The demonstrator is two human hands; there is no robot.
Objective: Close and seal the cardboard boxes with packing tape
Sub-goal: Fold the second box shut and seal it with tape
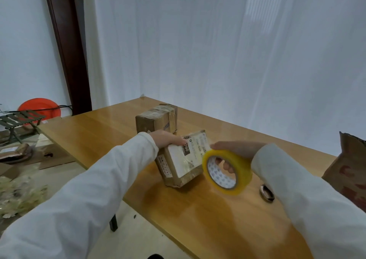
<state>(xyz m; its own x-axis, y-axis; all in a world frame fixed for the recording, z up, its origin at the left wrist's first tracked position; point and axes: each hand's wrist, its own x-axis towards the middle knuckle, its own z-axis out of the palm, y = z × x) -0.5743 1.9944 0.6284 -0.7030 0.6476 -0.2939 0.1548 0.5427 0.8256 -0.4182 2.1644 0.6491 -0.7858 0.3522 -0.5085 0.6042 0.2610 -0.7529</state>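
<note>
The left hand [165, 139] steadies the tilted box [182, 159], its grip pinching the top edge. Right hand [233, 151] hooks fingers through the tape [227, 171]. Light, stiff card; slick label.

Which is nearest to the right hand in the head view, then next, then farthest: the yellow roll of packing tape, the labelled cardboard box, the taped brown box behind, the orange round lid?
1. Yellow roll of packing tape: held in the right hand.
2. Labelled cardboard box: just left, under the left hand.
3. Taped brown box: behind, farther back on the table.
4. Orange round lid: far left, off the table.
</note>
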